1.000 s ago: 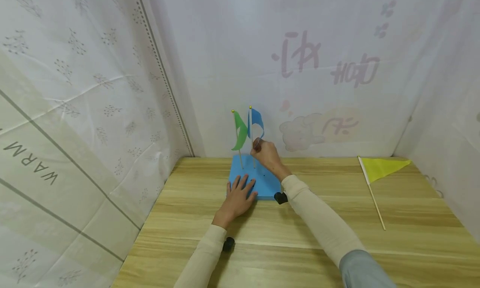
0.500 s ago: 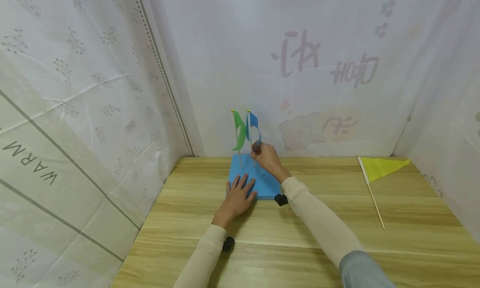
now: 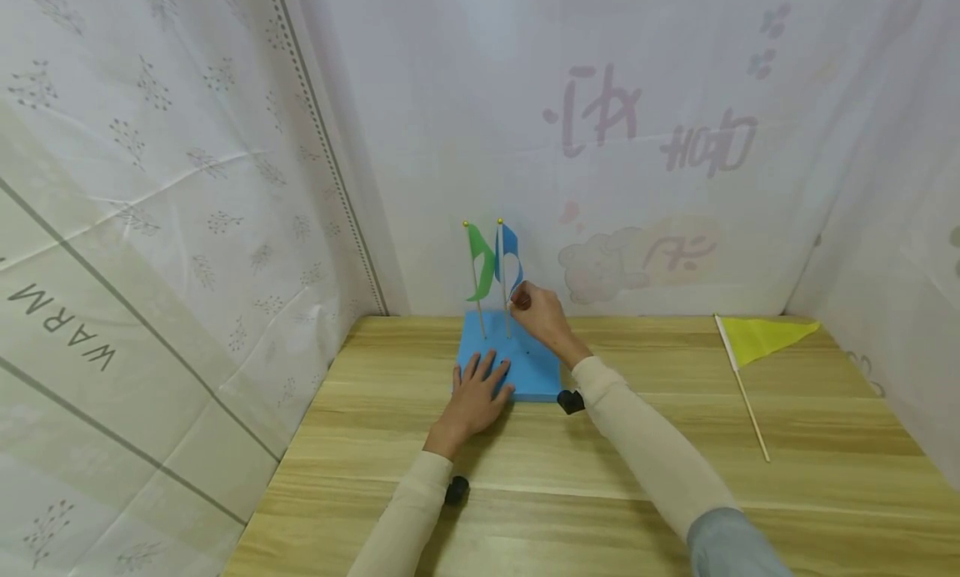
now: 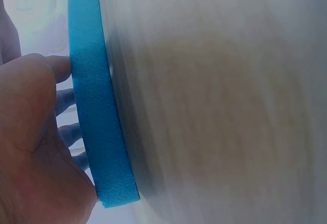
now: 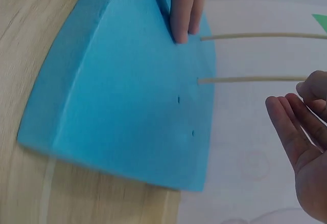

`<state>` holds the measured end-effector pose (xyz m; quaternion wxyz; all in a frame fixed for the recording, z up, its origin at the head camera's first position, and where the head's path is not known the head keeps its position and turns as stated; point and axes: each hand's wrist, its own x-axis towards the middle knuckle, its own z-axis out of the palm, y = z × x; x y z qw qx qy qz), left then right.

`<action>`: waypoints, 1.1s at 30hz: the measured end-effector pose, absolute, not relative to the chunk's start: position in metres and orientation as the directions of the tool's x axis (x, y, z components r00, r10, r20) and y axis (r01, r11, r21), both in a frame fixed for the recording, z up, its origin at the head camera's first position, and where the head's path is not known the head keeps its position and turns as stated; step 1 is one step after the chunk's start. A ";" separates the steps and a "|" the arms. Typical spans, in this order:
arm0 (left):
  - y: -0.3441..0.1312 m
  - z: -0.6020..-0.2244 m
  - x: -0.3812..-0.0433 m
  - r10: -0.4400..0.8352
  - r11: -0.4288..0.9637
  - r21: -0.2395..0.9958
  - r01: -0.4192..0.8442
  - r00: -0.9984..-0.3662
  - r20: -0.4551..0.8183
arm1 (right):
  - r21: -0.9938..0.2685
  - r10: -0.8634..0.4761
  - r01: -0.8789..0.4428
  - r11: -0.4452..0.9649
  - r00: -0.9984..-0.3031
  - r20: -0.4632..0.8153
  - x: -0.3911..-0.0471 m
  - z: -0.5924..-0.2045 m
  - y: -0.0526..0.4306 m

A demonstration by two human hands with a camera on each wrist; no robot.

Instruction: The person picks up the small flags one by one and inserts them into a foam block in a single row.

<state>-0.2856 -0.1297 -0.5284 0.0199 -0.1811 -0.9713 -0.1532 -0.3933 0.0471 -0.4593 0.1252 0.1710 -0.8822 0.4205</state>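
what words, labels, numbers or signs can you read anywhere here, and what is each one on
"WARM": dark capitals on the pale plant-patterned cloth at left.
Not legible: three patches of faint pink stylised lettering on the pale cloth backdrop; too faint and distorted to read with certainty.
None visible on the yellow triangular flag, green flag, blue flag or flat blue block.

A wood-grain tabletop [image 3: 540, 494], its pale yellow-brown streaks running side to side, bears a flat blue foam block [image 3: 540, 377] near the far edge. Well apart, toward the right, lies a yellow pennant flag [image 3: 765, 339], its wooden stick [image 3: 752, 414] slanting toward the near side.
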 end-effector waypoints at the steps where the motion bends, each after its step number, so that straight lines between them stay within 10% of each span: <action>1: -0.130 -0.529 -0.286 0.347 0.888 0.290 0.358 -0.934 0.091 | -0.694 -0.192 -0.411 0.591 -0.907 0.374 -0.393 -0.459 0.050; 33: -0.131 -0.529 -0.285 0.358 0.880 0.299 0.369 -0.929 0.094 | -0.627 -0.018 -0.326 0.708 -0.895 0.446 -0.345 -0.460 0.256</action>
